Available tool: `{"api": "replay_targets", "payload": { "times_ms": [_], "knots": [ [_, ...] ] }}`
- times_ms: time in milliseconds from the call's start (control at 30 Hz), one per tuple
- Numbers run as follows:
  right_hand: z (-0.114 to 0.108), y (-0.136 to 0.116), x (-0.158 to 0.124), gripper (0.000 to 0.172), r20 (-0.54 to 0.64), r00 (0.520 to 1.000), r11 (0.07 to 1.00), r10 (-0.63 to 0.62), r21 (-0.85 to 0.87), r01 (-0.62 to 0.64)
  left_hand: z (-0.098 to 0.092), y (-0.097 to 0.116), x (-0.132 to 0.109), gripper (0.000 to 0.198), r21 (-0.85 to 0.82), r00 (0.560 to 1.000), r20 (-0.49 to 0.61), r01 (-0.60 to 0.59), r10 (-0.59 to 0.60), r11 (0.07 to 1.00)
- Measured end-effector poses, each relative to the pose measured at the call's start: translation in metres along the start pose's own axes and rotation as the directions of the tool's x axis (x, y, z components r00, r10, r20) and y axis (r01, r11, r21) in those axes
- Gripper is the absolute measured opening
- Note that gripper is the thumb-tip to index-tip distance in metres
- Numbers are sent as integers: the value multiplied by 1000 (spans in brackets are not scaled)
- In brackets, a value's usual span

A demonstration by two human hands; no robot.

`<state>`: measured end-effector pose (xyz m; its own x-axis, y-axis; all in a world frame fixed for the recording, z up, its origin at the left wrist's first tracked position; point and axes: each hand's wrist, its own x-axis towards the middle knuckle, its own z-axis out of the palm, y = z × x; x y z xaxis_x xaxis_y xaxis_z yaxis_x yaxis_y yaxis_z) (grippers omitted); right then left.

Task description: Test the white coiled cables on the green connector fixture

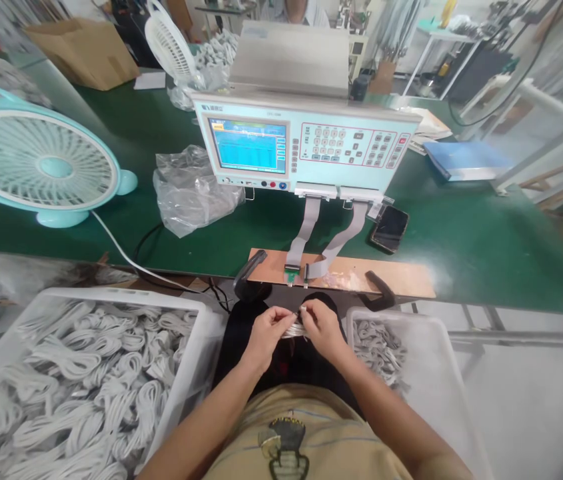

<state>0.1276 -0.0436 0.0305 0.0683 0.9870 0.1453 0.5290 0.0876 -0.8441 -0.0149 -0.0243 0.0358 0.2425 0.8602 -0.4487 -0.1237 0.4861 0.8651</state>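
Note:
Close together above my lap, my left hand [272,331] and my right hand [322,327] both pinch a small coiled white cable [293,330]. Its ends, small and partly dark, are at my fingertips. Just beyond my hands lies a wooden board [401,278] at the table edge, with two small connectors on it. Grey ribbon cables [302,233] run from these to a tester [306,143] with a lit blue screen.
A white bin [201,353] of coiled cables stands at left, and another bin [441,353] with fewer cables at right. Black clamps [380,293] hold the board. On the green table [466,247] are a phone [390,229], a fan [41,163] and a plastic bag [191,193].

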Motion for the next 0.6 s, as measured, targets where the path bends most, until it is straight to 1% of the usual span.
{"api": "replay_targets", "payload": {
  "times_ms": [33,100,167,233,267,333,433,533,600],
  "knots": [
    [1,2,4,16,-21,997,994,70,84,-68,0,3,2,24,-7,1000,1,-6,6,1000],
    [4,6,12,17,-5,981,951,195,244,-188,0,8,7,24,-25,1000,18,0,0,1000],
    [6,8,19,19,57,963,895,263,357,-266,-1,15,12,25,-60,995,88,59,-54,996],
    [5,7,22,21,102,952,864,287,402,-304,-3,20,18,22,-98,975,178,151,-132,984],
    [5,6,23,22,107,953,864,282,404,-301,-4,22,21,21,-109,962,215,196,-169,975],
    [3,4,23,22,92,967,895,238,367,-255,-6,23,25,18,-118,939,257,264,-228,957],
    [2,2,21,21,43,984,946,172,273,-178,-6,21,29,18,-115,921,282,312,-270,943],
    [4,4,20,21,31,986,955,165,245,-167,-5,20,30,20,-67,924,297,274,-243,959],
    [5,7,19,21,41,983,948,181,260,-185,-4,22,29,21,6,925,311,230,-220,973]
  ]
}}
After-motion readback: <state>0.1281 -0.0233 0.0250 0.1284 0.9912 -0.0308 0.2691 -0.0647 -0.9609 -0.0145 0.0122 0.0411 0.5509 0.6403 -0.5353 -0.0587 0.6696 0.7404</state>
